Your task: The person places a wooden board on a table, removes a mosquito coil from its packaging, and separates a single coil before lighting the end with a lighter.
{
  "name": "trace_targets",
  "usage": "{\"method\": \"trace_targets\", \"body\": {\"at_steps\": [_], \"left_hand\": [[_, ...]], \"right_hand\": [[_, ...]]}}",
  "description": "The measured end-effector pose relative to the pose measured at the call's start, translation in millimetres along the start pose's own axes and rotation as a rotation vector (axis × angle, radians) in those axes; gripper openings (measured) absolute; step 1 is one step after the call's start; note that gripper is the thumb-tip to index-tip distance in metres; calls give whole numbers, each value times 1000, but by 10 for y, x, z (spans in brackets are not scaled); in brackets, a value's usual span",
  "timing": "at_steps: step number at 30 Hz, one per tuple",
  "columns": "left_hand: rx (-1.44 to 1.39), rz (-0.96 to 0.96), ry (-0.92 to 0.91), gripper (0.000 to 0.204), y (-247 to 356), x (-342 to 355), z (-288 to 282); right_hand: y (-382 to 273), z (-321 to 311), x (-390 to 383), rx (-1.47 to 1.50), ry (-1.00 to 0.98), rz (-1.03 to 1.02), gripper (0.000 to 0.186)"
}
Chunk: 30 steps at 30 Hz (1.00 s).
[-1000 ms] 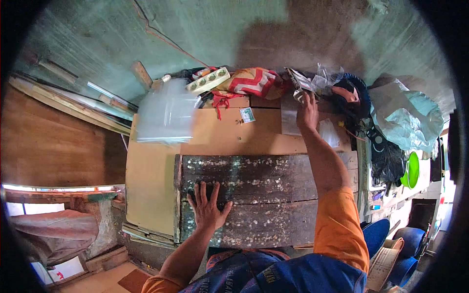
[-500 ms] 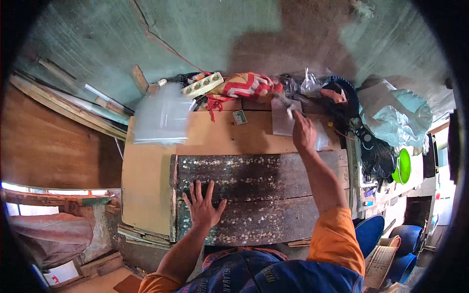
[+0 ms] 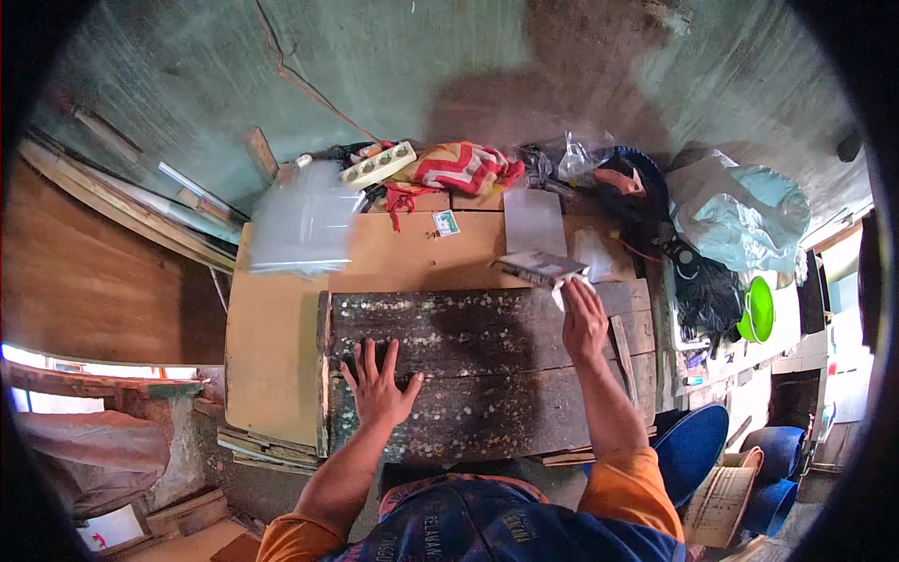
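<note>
My left hand (image 3: 381, 389) lies flat with fingers spread on the left part of a dark, weathered wooden board (image 3: 449, 412) speckled with pale spots. My right hand (image 3: 585, 323) is closed round a flat, rectangular grey-and-white piece (image 3: 538, 265) with dark print and a crumpled white edge; its exact kind I cannot make out. That piece is held tilted over the board's far edge, right of the middle. A thin strip of wood (image 3: 623, 361) lies on the board beside my right forearm.
Behind the board, a tan tabletop (image 3: 403, 258) carries clear plastic sheets (image 3: 304, 220), a small green-white packet (image 3: 445, 223) and a grey sheet (image 3: 534, 220). A power strip (image 3: 379, 164) and red-white cloth (image 3: 468, 169) line the wall. A green bowl (image 3: 757, 309) stands right.
My right hand has come back toward me, from above the far sheets to the board's far edge, and the flat piece now shows clearly in it. My left hand stays on the board.
</note>
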<state>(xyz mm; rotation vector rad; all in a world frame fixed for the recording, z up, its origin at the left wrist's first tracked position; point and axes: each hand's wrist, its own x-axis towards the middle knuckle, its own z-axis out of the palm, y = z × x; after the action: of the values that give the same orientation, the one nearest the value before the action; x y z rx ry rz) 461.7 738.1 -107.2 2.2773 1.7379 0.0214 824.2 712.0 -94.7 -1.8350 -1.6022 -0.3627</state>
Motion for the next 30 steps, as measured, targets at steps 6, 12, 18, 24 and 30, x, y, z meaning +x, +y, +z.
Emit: {"method": "trace_targets", "body": {"at_steps": [6,12,18,24,30], "left_hand": [[-94,104,178,56,-87,-219,189],[-589,244,191,36,295,-504,276],[-699,199,40,38,544,-658,277],[-1036,119,-351,32,532,-740,338],[-1401,-11,-576,30,694,-995,346]], "right_hand": [[-542,-551,-470,131,-17,-90,31],[-852,-846,-1190,266,-171,-60,32],[-992,-1155,-1777,325,-316,-74,32],[-1079,-1446,-2011,336,-323,-108,38],[-1125,-1678,-2156,417,-463,4,43]]}}
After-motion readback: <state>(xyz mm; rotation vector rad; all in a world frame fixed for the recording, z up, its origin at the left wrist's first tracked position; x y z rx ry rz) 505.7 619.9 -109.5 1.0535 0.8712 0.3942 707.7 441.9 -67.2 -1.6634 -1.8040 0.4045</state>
